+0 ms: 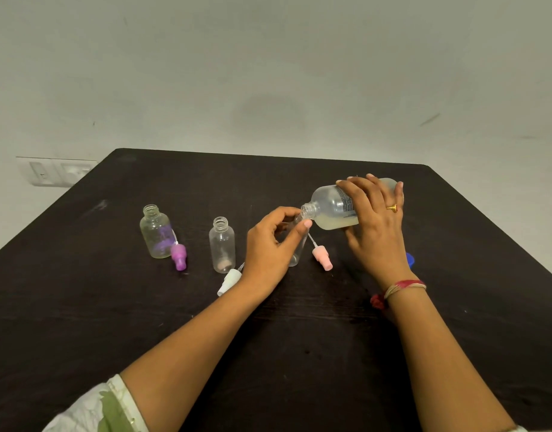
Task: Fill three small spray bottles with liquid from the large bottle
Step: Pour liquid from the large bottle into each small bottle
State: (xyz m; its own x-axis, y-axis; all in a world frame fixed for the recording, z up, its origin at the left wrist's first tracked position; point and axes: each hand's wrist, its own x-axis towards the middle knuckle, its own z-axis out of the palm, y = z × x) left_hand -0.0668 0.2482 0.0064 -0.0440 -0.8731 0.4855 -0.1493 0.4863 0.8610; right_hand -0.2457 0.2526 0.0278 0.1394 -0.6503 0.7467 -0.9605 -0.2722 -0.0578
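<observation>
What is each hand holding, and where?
Left hand grips the rightmost small bottle near its neck; right hand grips the tilted large bottle around its body.

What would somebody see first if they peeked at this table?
First, the pouring at the middle right: the right hand tips the large bottle, with yellowish liquid inside, so its mouth is at the neck of the small bottle held by the left hand. Left of them the middle bottle and the far-left bottle stand open on the dark table. A purple spray top, a white spray top and a pink spray top lie beside the bottles.
</observation>
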